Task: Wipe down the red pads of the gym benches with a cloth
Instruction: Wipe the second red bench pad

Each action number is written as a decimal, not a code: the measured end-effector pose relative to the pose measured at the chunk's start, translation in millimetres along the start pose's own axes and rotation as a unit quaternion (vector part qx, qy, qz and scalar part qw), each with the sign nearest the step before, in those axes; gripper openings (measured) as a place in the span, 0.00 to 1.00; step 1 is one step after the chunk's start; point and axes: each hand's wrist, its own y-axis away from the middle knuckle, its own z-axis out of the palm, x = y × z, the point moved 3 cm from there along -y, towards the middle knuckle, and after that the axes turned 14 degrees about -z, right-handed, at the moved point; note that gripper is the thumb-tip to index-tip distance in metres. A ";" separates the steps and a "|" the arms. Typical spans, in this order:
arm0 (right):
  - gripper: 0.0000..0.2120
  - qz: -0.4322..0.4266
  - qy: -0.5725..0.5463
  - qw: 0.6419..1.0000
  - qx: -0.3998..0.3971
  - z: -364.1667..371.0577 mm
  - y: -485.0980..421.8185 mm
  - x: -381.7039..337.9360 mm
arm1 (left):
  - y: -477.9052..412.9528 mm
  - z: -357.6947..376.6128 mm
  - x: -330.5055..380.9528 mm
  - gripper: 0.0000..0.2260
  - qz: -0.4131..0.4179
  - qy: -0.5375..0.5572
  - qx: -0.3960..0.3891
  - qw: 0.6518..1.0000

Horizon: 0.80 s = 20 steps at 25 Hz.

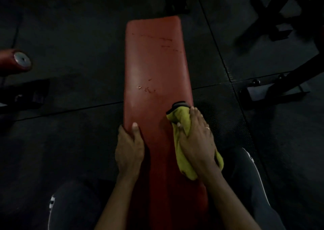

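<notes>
A long red bench pad (154,63) runs from under me toward the far middle, with scuffs and small tears on its surface. My right hand (196,138) lies flat on a bunched yellow cloth (182,152), pressing it onto the pad's right side near me. A dark edge of the cloth (179,105) sticks out ahead of my fingers. My left hand (129,145) grips the pad's left edge, thumb on top and fingers wrapped under.
Dark rubber floor tiles (78,36) surround the bench. A red roller pad with a metal end cap (17,62) sits at the left edge. Black machine frames stand at the right (280,87) and upper right. My knees in dark trousers flank the bench.
</notes>
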 end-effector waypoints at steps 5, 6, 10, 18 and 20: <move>0.23 0.074 -0.115 0.989 0.052 -14.0 -80.8 11.2 | 7.1 2.6 -0.5 0.29 0.004 -0.005 0.053 0.999; 0.24 0.073 -0.124 0.988 0.056 -17.8 -87.8 10.9 | 9.6 3.2 1.6 0.28 0.000 -0.009 0.067 0.998; 0.35 0.021 -0.037 0.999 0.014 -5.6 -36.5 -5.2 | 8.8 1.5 6.5 0.25 -0.016 -0.021 0.087 0.996; 0.36 0.024 -0.027 0.999 0.017 -5.2 -99.3 -5.7 | 8.2 1.5 6.4 0.24 -0.016 -0.021 0.109 0.994; 0.36 0.003 -0.002 1.000 0.013 -2.9 -85.9 -11.5 | 5.1 1.2 3.4 0.24 -0.019 -0.021 0.099 0.995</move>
